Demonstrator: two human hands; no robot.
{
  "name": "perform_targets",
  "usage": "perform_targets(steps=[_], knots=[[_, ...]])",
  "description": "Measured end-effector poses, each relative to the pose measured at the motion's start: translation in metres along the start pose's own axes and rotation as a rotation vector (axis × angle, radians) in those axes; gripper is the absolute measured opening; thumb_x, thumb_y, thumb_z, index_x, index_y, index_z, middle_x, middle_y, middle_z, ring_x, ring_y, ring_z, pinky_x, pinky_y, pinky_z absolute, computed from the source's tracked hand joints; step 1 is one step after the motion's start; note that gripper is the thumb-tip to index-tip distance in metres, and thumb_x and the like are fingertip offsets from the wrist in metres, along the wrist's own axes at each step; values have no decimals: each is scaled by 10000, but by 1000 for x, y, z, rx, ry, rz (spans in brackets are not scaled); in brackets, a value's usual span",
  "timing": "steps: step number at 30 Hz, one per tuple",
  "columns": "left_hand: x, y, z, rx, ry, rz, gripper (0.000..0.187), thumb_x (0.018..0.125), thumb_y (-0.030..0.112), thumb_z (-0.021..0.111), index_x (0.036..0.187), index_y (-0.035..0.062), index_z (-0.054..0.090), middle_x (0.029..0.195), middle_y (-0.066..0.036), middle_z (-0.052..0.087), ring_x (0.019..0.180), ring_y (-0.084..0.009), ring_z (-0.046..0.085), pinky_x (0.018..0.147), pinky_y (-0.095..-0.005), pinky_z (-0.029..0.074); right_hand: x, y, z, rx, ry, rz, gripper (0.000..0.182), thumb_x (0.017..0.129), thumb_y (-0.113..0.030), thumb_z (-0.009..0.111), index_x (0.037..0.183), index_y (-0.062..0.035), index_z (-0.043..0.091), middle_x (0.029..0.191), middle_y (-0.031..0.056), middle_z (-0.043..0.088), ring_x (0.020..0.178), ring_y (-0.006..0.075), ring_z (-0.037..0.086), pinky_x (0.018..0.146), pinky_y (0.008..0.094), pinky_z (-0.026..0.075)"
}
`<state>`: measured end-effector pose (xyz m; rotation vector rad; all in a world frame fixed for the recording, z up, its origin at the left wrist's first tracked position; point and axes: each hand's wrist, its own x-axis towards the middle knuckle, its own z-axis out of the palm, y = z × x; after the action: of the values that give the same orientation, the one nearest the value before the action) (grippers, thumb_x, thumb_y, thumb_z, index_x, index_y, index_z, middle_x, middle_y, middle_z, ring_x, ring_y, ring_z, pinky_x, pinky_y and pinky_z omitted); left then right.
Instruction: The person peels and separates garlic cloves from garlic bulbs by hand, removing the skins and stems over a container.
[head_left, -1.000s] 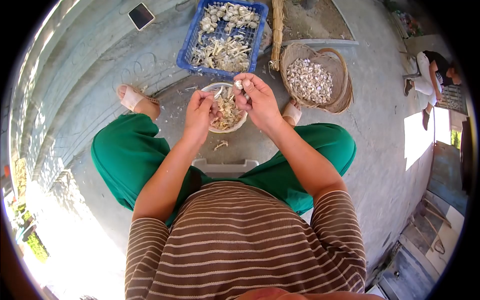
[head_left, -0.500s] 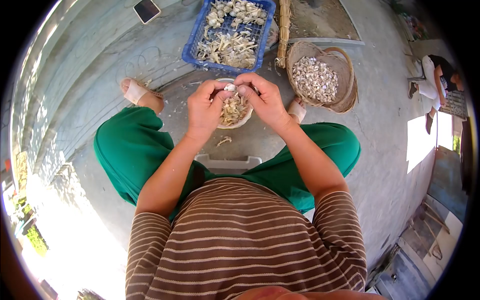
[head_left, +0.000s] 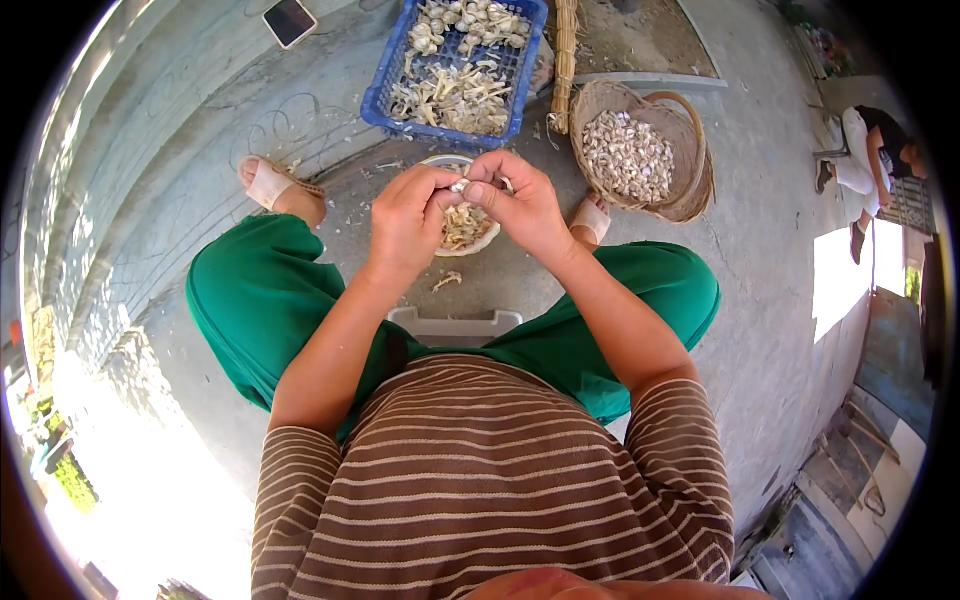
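Note:
My left hand (head_left: 408,220) and my right hand (head_left: 517,203) meet over a round bowl (head_left: 489,240) holding pale skins and stalk scraps. Pinched between both hands' thumbs and fingers is a small whitish piece of garlic (head_left: 460,186), partly covered by the fingertips. Beyond the hands, a blue plastic crate (head_left: 372,105) holds whole garlic bulbs (head_left: 485,22) at its far end and dry stalks and skins (head_left: 455,98) nearer me. To the right, a wicker basket (head_left: 690,150) contains many loose garlic cloves (head_left: 628,155).
A bundle of dry straw (head_left: 564,60) lies between crate and basket. On the floor at upper left is a phone (head_left: 290,22). My sandalled feet flank the bowl. Another person (head_left: 873,160) sits far right. Scraps (head_left: 448,281) lie on the concrete before me.
My fingers have shifted around the garlic, which now shows smaller between the fingertips. Both hands stay over the bowl; the crate and basket stand as before.

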<state>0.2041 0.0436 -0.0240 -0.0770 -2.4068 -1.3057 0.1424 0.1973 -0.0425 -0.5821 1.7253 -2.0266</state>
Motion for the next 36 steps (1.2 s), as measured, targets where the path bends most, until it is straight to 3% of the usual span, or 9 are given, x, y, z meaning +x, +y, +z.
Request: perform_targets(steps=[4,10,13,15,19,25,27,33,36], knots=[[3,2,-2,12,-21,-20,137,760,-53,632,884,1,606,804,-99,620,728,-201,612,650,-280,483,1,0,-1,76,5,46,125,838,-80,655,924,-28,581,820,-16,594,735,49,508,659,212,438],[5,4,-4,-6,-8,-70,136,719,36,700,823,23,614,772,-110,612,687,-278,592,613,-343,472,0,-6,-6,-34,-5,39,115,847,-82,646,918,-27,575,806,-9,597,736,49,517,669,213,445],[3,1,-2,28,-30,47,120,770,15,673,869,-2,607,792,-92,616,688,-177,603,619,-274,473,0,-1,-5,-52,-9,52,109,854,-89,639,912,-26,572,794,-8,596,728,52,521,664,217,451],[3,3,-1,-13,-25,-29,130,738,44,687,839,16,608,776,-117,609,694,-283,593,616,-342,470,-1,0,-3,-32,2,50,107,858,-95,636,907,-26,571,789,-8,595,722,54,522,658,218,453],[2,4,-1,-33,-22,-66,117,762,43,666,861,11,612,783,-119,612,699,-273,600,618,-332,471,0,2,0,35,33,19,77,899,-103,583,906,-29,565,748,-12,561,642,39,483,570,193,413],[-2,1,2,-262,-57,-352,78,845,48,612,912,7,609,749,-53,603,667,-115,563,607,-267,462,1,6,-1,207,-7,110,154,964,-176,479,1002,-36,529,716,-13,509,580,44,442,494,181,346],[-1,0,2,-478,-143,-425,121,935,101,505,982,3,560,797,-14,555,679,-67,504,602,-221,431,1,6,1,269,-13,148,156,966,-179,470,1005,-38,526,706,-11,507,580,48,455,488,180,356],[-5,-13,9,-862,-153,-554,124,968,126,428,1001,41,512,810,-16,508,702,-75,481,595,-221,409,2,9,4,514,-7,274,194,977,-202,444,1031,-26,507,760,22,536,642,63,501,476,181,348],[-3,-8,9,-716,-136,-468,126,962,130,443,972,35,526,773,-16,521,671,-69,487,578,-216,420,2,7,5,530,-11,284,193,975,-200,447,1028,-25,508,770,22,539,638,60,497,482,179,350]])
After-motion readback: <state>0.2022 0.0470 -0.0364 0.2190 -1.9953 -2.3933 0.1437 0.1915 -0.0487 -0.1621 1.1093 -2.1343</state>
